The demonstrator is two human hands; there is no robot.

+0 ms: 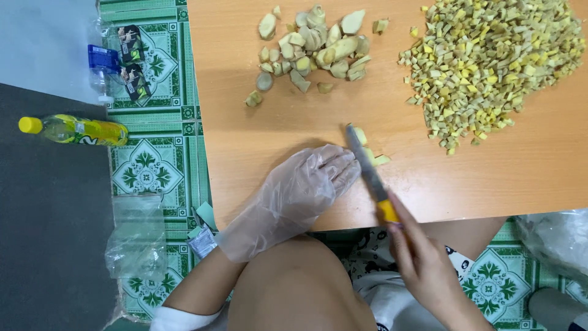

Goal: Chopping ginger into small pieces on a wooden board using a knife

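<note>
On wooden board (275,129), near front edge: keep gloved left hand (306,184) flat, fingertips tucked, pinning ginger piece (367,147), seemingly half-hidden; right hand (422,263) closed around knife (367,171), slicing evenly.

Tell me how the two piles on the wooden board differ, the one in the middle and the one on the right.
The middle pile is made of big, rounded, pale beige chunks; the right pile is small diced bits with more yellow showing. The middle pile is small and loosely spread, with a few strays beside it, while the right pile is much larger and denser, reaching the frame's top edge. Both lie on the same wooden board and look like the same root.
</note>
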